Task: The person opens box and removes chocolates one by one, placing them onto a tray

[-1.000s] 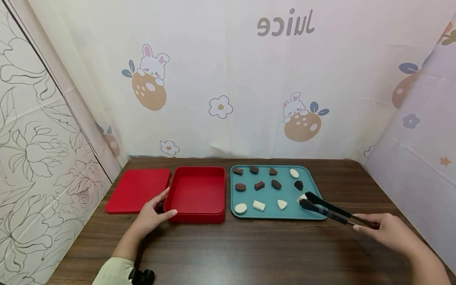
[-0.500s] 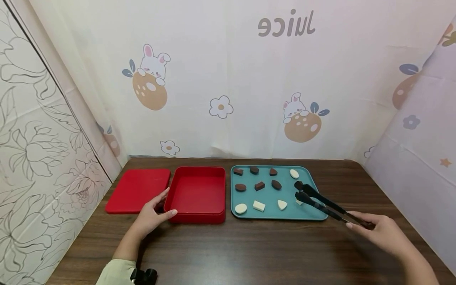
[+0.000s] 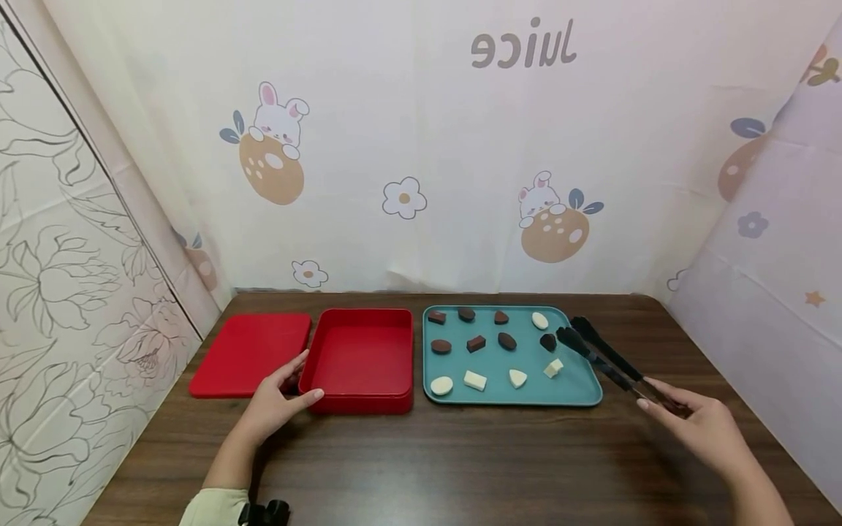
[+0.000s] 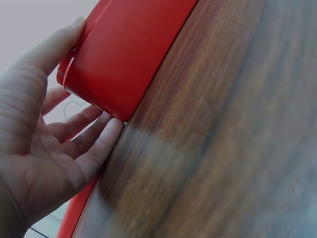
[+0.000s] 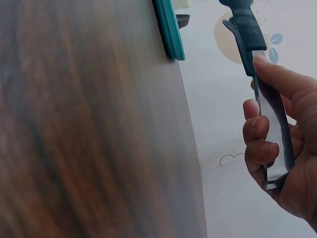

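My left hand (image 3: 275, 402) holds the near left corner of an open red box (image 3: 360, 354); in the left wrist view its thumb lies at the rim and the fingertips touch the side. My right hand (image 3: 700, 431) grips metal tongs (image 5: 275, 119) with black ends (image 3: 605, 358). Their tips are parted with nothing between them, over the right edge of a teal tray (image 3: 513, 398). On the tray sit several chocolates in spaced rows, among them a dark faceted one (image 3: 548, 342) close to the tips, a white block (image 3: 553, 367) and a white oval (image 3: 540, 321).
A flat red lid (image 3: 253, 354) lies on the wooden table (image 3: 473, 467), left of the box. A printed curtain (image 3: 408, 131) hangs behind the table, with more cloth at both sides.
The tong tips have moved off the white block, past the dark faceted chocolate, up and to the right to the tray's edge. The left hand stays at the box.
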Demonstrator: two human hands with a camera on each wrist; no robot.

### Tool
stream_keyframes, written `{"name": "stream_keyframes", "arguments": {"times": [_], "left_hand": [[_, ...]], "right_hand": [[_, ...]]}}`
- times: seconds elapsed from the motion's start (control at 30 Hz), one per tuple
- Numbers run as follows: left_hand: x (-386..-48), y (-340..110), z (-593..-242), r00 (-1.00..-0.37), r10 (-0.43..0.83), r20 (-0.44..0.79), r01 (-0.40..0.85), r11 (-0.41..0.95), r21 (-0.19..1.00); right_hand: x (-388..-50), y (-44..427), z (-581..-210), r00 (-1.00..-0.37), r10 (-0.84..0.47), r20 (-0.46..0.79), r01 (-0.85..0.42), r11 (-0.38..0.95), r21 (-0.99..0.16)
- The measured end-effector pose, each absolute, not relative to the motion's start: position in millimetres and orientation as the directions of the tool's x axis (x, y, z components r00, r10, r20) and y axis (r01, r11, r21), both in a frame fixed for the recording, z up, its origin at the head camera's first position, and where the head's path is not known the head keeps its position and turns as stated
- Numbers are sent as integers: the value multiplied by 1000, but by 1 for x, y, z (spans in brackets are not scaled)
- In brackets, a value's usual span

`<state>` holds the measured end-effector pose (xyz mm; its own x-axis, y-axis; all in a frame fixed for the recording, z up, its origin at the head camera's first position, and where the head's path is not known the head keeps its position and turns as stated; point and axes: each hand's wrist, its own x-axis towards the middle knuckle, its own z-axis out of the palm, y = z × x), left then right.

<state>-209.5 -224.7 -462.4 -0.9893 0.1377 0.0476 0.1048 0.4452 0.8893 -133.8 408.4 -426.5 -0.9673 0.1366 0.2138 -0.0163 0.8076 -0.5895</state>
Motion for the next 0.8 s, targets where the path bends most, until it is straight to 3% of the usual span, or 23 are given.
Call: {"name": "stream_keyframes", "arguments": {"times": [0.33,0.8], "left_hand": [[-206,-225,-461,-990,114,78,125,499,857],[-208,-224,-457,-993,100,62,106,526,844]], "right_hand": [[-146,419,-427,-962,185,199,55,849,-525],[-170,438,-429,-956,294,-13,257,812,-524]]}}
